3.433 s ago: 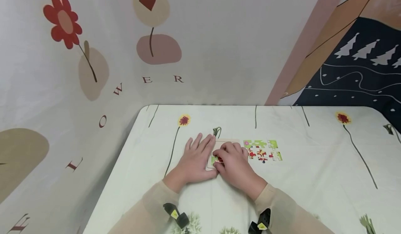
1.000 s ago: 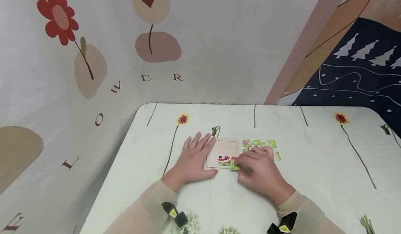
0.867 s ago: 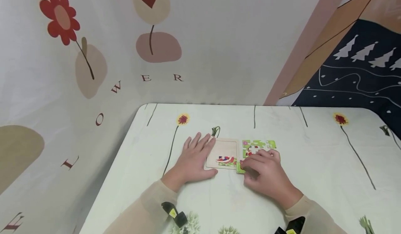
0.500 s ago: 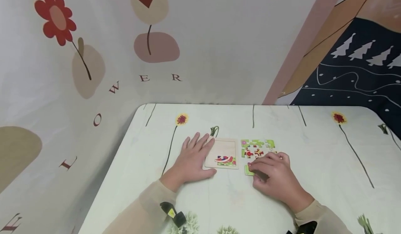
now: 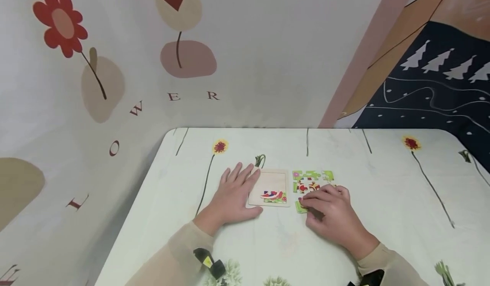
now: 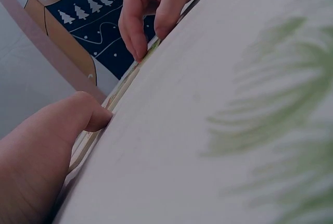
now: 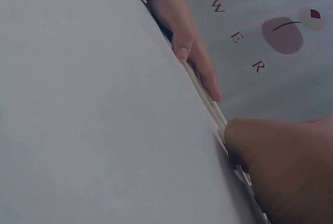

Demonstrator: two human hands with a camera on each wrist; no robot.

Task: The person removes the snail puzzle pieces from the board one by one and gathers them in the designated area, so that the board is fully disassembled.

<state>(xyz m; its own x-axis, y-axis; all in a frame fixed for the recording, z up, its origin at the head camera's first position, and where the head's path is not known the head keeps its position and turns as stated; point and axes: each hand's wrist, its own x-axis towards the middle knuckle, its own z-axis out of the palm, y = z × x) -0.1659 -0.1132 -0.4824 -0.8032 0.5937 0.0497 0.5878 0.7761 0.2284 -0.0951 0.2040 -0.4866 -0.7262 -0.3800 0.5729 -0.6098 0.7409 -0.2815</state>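
Note:
My left hand lies with spread, straight fingers at the left edge of a square wooden puzzle board. Several joined or overlapping red, blue and green puzzle pieces occupy the board's lower right part. To the right of the board, my right hand has thumb and fingertips curled at a green puzzle piece low over or on the table; its far part is hidden under the fingers. In the left wrist view, a strip of green shows between the right hand's index finger and thumb.
Just beyond the right hand, several loose green and red puzzle pieces lie in rows beside the board. A white flowered cloth covers the table. A printed fabric wall rises behind its far edge.
From over the board, my right hand has moved right with the green puzzle piece, off the board and onto the near side of the loose pieces. The left hand has stayed in place.

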